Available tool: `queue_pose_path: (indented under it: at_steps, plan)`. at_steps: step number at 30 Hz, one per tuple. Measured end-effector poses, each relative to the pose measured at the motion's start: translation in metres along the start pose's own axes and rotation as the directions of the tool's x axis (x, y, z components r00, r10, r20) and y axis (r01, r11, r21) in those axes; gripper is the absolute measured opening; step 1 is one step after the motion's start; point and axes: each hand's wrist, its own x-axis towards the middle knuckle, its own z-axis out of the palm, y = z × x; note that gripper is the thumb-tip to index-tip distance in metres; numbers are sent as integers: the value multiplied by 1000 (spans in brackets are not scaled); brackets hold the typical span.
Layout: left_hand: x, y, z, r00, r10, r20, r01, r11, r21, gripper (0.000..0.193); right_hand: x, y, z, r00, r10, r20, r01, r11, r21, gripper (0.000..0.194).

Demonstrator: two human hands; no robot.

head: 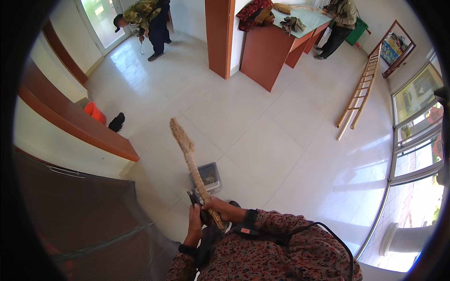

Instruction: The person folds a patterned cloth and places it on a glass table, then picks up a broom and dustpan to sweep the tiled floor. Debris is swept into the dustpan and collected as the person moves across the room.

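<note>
My right hand [221,208] is closed around the bound shaft of a straw hand broom [195,168], just above its cut stalk ends. The broom's bushy tip points up and away from me over the tiled floor. My left hand [194,224] is beside it, gripping a dark hand tool [192,197] whose type I cannot tell; part of it is hidden by the hand and the broom. A grey plastic dustpan or tray [216,175] with some debris lies on the floor beyond my hands, partly covered by the broom.
A dark mesh screen [88,210] stands at left. Ahead are a red bucket [95,113], a wooden pillar [219,38] and a glass-topped desk [267,56]. A bamboo ladder [362,84] leans at right. Two people [151,24] [341,28] are at the far side.
</note>
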Motion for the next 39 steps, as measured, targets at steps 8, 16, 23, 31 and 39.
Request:
queue_pose_path:
  at_steps: [8,16,23,31,39]
  plan:
    - [3,3,-29,978,179,-106,-73,774,628,46,13,-6,16,985,168,22,-163,974,-156,42]
    - [-18,-1,-51,975,203,-90,-110,794,597,44,21,2,22,971,225,-82,-233,967,-103,25]
    - [-102,-45,-106,798,-184,-575,309,942,129,42,15,-4,21,974,228,7,-228,974,5,30]
    - [-88,-83,-114,681,-397,-615,520,854,24,42,23,-8,21,965,250,74,-252,967,26,24]
    - [-64,-70,-117,721,-390,-572,499,866,38,42,19,-12,25,957,290,-15,-290,957,-20,26]
